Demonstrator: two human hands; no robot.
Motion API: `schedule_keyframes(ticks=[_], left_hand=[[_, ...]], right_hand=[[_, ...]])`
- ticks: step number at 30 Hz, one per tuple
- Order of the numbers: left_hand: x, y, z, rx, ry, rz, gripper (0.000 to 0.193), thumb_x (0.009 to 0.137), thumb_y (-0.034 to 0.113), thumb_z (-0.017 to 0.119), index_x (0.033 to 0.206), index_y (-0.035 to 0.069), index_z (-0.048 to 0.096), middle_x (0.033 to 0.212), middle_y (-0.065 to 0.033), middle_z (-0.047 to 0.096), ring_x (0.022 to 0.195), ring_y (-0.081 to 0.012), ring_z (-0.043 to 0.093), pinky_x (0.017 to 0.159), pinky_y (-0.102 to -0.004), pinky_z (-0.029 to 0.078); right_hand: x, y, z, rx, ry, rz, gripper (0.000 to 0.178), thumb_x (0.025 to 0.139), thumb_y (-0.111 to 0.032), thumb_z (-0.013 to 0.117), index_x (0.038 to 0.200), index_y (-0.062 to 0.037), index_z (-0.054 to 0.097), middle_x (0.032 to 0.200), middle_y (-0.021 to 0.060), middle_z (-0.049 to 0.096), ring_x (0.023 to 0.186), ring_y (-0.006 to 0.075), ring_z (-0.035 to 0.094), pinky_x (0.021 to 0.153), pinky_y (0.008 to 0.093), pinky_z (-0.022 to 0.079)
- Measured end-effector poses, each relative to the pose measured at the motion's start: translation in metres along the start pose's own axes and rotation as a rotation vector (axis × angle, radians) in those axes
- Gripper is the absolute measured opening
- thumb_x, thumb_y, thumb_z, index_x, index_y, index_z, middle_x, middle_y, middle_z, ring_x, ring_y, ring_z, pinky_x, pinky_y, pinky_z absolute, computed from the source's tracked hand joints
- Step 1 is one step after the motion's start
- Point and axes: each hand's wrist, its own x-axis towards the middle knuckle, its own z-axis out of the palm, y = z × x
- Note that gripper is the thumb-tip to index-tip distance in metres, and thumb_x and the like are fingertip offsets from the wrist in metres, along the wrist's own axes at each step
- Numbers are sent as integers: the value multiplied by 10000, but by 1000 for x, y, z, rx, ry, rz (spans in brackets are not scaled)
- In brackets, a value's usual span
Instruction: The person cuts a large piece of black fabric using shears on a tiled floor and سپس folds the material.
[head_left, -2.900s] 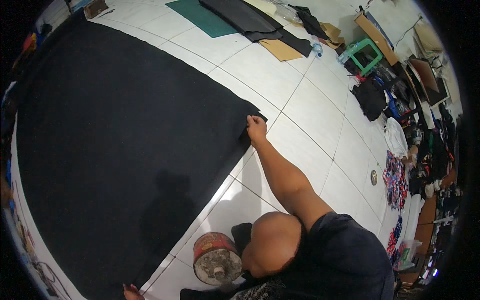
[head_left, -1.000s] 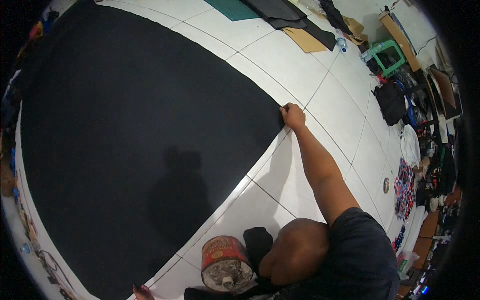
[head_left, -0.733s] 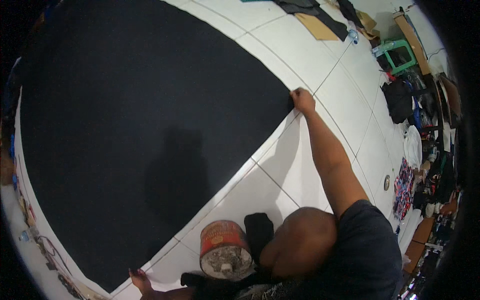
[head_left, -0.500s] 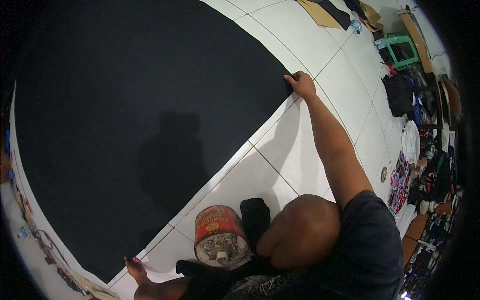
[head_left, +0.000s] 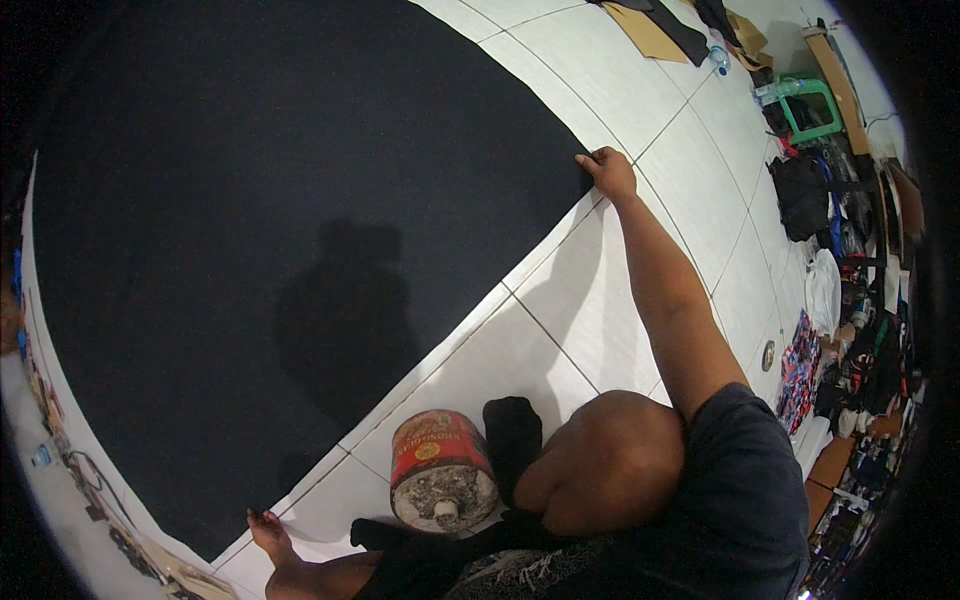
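Observation:
A large sheet of black fabric (head_left: pixel 230 180) lies spread flat across the floor, with a thin white margin along its edges. My right hand (head_left: pixel 614 176), arm stretched out, pinches the fabric's right corner between thumb and fingers. At the near left, my left hand (head_left: pixel 268 535) is closed at the sheet's near edge, close to its bottom corner; the exact grip is small and partly hidden. My shadow falls on the middle of the sheet. Between my legs stands a worn red tin (head_left: pixel 442 472) with a dirty, crusted end and a pale knob.
White floor tiles (head_left: pixel 690 190) surround the sheet. At the far right are a green plastic stool (head_left: pixel 808 108), a black bag (head_left: pixel 800 197) and piled clutter. Brown and black pieces (head_left: pixel 648 32) lie at the top beside a clear bottle (head_left: pixel 719 60). Cables (head_left: pixel 95 480) run along the left.
The view has shifted very slightly, so the far things sit a little lower and to the right. Both hands stay at the same places on the fabric.

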Motion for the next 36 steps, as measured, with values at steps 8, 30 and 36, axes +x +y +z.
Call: schedule_keyframes(ticks=[8, 30, 36], left_hand=[[-8, 7, -3, 36, -27, 15, 228, 980, 316, 554, 865, 119, 558, 688, 16, 503, 595, -100, 481, 540, -201, 442], [0, -3, -17, -46, -39, 32, 343, 974, 242, 568, 1240, 26, 554, 987, -65, 616, 824, -148, 574, 676, -230, 505], [13, 27, -13, -345, 86, 106, 263, 947, 283, 598, 943, 20, 595, 745, -47, 563, 597, -156, 552, 470, -251, 475]], right_hand=[[-12, -18, -1, -4, -12, 24, 558, 798, -590, 686, 1074, -105, 708, 1070, 107, 709, 1030, 290, 666, 863, 448, 498], [-278, -136, 56, 38, -302, -1338, 284, 837, -109, 615, 1110, -144, 685, 1287, 109, 602, 1255, 325, 510, 1012, 492, 393], [-289, -141, 40, -47, -227, -1329, 262, 785, -95, 682, 1044, -125, 708, 1215, 111, 632, 1184, 341, 552, 980, 470, 437]])
